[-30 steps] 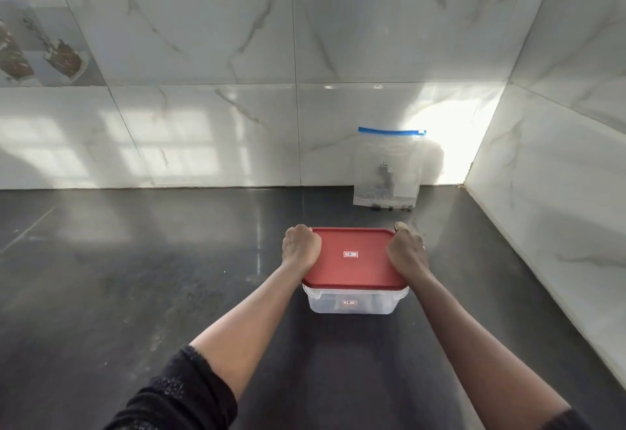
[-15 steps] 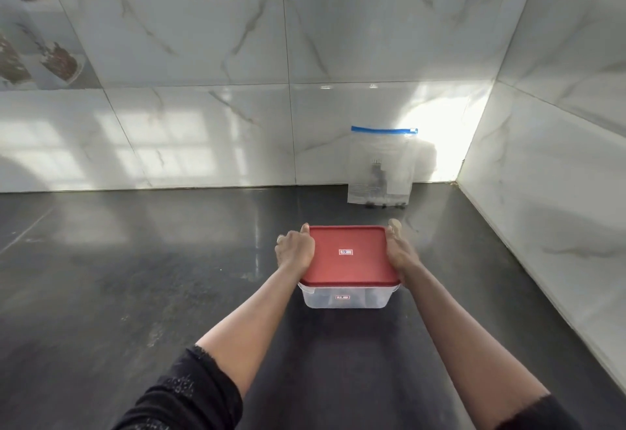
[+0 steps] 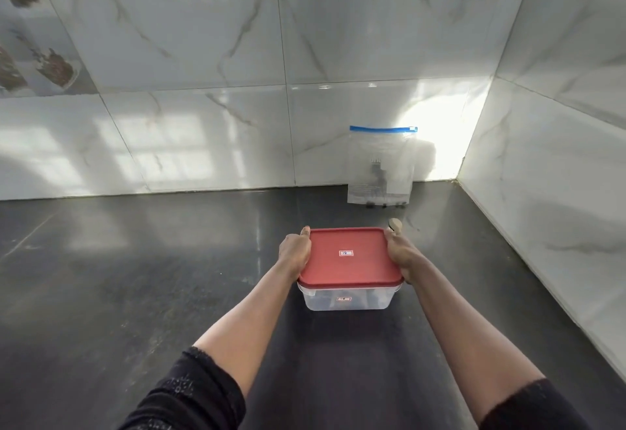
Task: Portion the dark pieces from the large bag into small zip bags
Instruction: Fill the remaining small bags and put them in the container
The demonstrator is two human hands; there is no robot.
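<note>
A clear plastic container [image 3: 349,301] with a red lid [image 3: 349,257] sits on the dark countertop in front of me. My left hand [image 3: 294,253] grips its left side, thumb along the lid's edge. My right hand [image 3: 401,253] grips the right side, thumb raised past the far corner. A large clear zip bag [image 3: 381,167] with a blue seal stands upright against the back wall beyond the container, with a few dark pieces at its bottom. No small zip bags are in view.
The dark stone countertop [image 3: 135,277] stretches wide to the left. White marble wall tiles [image 3: 203,40] close the back, and a side wall [image 3: 559,192] closes the right, forming a corner just behind the bag.
Both hands have slid from on top of the lid to its sides. The container sits slightly further from me, closer to the bag.
</note>
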